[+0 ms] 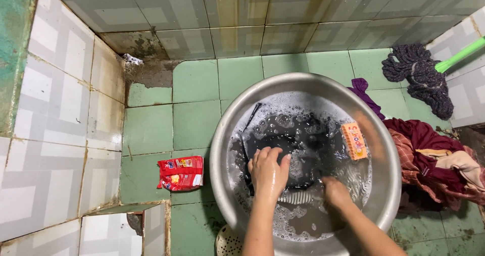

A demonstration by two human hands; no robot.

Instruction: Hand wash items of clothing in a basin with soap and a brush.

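A large round metal basin point(222, 150) stands on the green tiled floor point(194, 84) in a corner of tiled walls. It holds soapy, foaming water and a dark garment point(298, 150) that lies mostly submerged near the middle.

Left hand point(269, 172): palm down, fingers spread flat and pressed on the dark garment at the near-left part of the basin. It is not closed around anything.

Right hand point(336, 193): partly under the foam at the near-right part of the basin, in contact with the garment. Whether its fingers are closed on the cloth cannot be told, because water and suds cover them.

A thin black strap point(250, 117) of the garment trails up the inner left wall of the basin. An orange bar of soap point(354, 141) rests on the inner right wall, above the waterline, well apart from both hands.

Surroundings:
- A red detergent packet point(181, 173) lies on the floor just left of the basin.
- A heap of red and patterned clothes point(434, 155) lies against the right side of the basin.
- A purple cloth point(364, 93) lies behind the rim.
- A dark string mop point(422, 77) with a green handle rests at the far right.
- A pale perforated plastic item point(228, 242) shows at the basin's near edge.
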